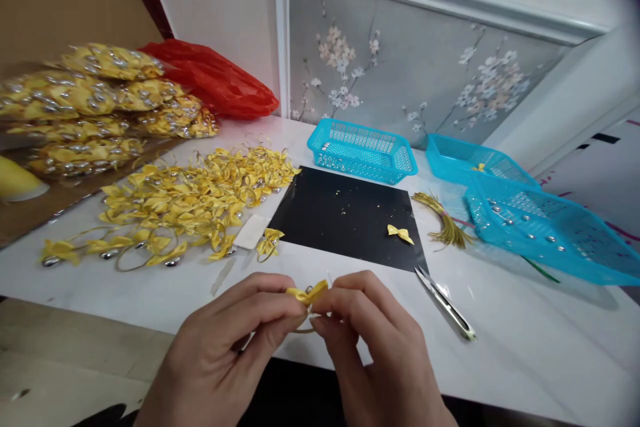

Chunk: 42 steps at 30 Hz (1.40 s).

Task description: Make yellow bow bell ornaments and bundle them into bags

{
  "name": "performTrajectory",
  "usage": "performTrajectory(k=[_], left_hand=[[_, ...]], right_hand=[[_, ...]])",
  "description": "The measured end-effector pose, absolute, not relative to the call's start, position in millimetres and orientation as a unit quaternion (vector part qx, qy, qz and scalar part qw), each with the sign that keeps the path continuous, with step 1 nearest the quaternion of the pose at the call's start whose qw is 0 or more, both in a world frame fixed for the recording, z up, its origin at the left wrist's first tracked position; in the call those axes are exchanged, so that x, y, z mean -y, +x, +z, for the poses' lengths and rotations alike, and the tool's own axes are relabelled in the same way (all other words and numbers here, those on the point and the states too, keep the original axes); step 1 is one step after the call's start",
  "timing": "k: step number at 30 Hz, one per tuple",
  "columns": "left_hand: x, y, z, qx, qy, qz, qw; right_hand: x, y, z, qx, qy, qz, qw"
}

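Between my two hands, near the table's front edge, is a yellow ribbon bow (316,291) with a thin gold cord loop beneath it. My left hand (235,333) pinches the bow's left side between thumb and fingertips. The fingers of my right hand (375,333) are closed on its right side, and what looks like a needle stands up by the fingertips. A small shiny piece shows at the bow's middle, partly covered by fingers. Another yellow bow (400,234) lies on the black mat (340,220). Thread snips (445,303) rest to the right of my hands.
Finished-looking bows with cords and silver beads (200,200) form a pile at left, with bagged ones (80,107) behind. Blue baskets (363,150) stand at the back and right (565,227), some holding silver beads. A gold cord bundle (445,223) and red bag (215,80) are also there.
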State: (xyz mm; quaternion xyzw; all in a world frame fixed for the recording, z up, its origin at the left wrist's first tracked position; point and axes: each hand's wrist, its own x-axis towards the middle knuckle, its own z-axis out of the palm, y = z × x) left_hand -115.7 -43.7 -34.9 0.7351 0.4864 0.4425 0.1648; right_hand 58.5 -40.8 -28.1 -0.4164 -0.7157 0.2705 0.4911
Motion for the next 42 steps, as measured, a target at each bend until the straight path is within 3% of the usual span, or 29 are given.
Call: performTrajectory(k=[9, 15, 28, 42], left_hand=[[46, -111, -34, -0.48, 0.747, 0.454, 0.075], [46, -108, -33, -0.499, 0.724, 0.47, 0.075], [45, -110, -33, -0.486, 0.736, 0.452, 0.138], [48, -106, -27, -0.501, 0.691, 0.474, 0.218]], right_hand=[[39, 58, -30, 0.757, -0.398, 0.154, 0.495], [39, 57, -32, 0.776, -0.393, 0.103, 0.482], [41, 60, -29, 0.786, -0.398, 0.109, 0.46], [35, 65, -17, 0.759, -0.382, 0.258, 0.461]])
